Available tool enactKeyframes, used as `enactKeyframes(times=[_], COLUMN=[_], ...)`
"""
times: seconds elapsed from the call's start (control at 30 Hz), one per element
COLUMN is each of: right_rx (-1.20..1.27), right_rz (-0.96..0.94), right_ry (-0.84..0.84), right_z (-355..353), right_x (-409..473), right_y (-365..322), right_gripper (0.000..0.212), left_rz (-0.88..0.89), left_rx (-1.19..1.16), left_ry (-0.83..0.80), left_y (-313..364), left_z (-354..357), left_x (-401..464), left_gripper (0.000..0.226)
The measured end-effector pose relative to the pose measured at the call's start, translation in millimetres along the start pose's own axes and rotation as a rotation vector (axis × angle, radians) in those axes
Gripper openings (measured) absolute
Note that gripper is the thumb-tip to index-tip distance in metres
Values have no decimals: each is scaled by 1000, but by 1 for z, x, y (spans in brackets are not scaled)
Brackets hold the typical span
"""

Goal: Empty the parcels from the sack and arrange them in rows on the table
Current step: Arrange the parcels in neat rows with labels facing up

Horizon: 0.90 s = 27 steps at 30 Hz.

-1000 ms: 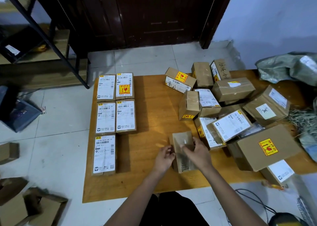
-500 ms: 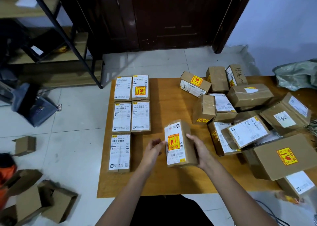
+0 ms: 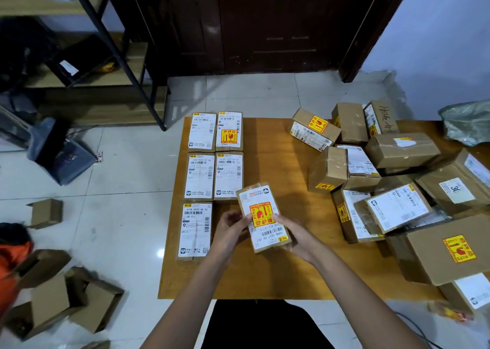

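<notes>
A small brown parcel [image 3: 261, 217] with a white label and a yellow fragile sticker is held above the wooden table [image 3: 278, 277], label up. My left hand [image 3: 230, 229] grips its left edge and my right hand [image 3: 297, 236] grips its right edge. Several labelled parcels [image 3: 214, 176] lie flat in two neat columns on the table's left side; the held parcel hovers by the gap beside the nearest one [image 3: 195, 230]. A jumbled heap of parcels [image 3: 384, 184] covers the right side. The grey-green sack [image 3: 466, 123] lies at the far right.
Open cardboard boxes [image 3: 61, 301] and a small box [image 3: 46, 212] lie on the tiled floor at left. A black metal shelf [image 3: 111, 46] and a dark bin [image 3: 61, 153] stand at the far left. A dark door [image 3: 265, 25] is behind the table.
The parcel was turned over from its plain side to label up, then carried left toward the arranged columns. Both hands kept hold of it.
</notes>
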State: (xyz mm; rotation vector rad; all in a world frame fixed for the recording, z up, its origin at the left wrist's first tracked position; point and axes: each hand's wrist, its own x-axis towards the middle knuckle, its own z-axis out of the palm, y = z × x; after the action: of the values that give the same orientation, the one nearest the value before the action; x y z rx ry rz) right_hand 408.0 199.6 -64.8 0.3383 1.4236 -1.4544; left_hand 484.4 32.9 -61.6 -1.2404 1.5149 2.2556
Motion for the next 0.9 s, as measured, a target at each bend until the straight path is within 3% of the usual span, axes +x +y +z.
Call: enactKeyframes(times=[0.07, 0.17, 0.27, 0.33, 0.43, 0.53, 0.67, 0.73, 0.9], right_rx=[-101, -338, -722, -931, -1173, -1299, -1347, -1244, -753], right_rz=[26, 39, 7, 5, 0, 13, 31, -14, -257], right_ry=[41, 46, -19, -126, -211, -271, -289, -247, 120], right_z=[1, -1, -4, 1, 14, 27, 36, 32, 12], right_x=[0, -1, -2, -5, -5, -2, 1, 1, -5], right_y=[-6, -27, -58, -80, -109, -128, -138, -135, -100], right_gripper=[105, 85, 92, 85, 90, 90, 88, 83, 87], left_rz=[25, 215, 416, 391, 210, 103, 47, -14, -106], left_rx=[65, 271, 628, 865, 1210, 1427, 1355, 1258, 695], left_ry=[23, 116, 106, -86, -479, -666, -669, -621, -300], left_y=[3, 23, 52, 79, 111, 123, 121, 113, 73], left_z=[-1, -6, -16, -18, -10, 2, -2, -13, -42], left_x=[-1, -3, 3, 5, 9, 14, 22, 25, 14], left_gripper=[55, 67, 84, 82, 72, 61, 56, 60, 52])
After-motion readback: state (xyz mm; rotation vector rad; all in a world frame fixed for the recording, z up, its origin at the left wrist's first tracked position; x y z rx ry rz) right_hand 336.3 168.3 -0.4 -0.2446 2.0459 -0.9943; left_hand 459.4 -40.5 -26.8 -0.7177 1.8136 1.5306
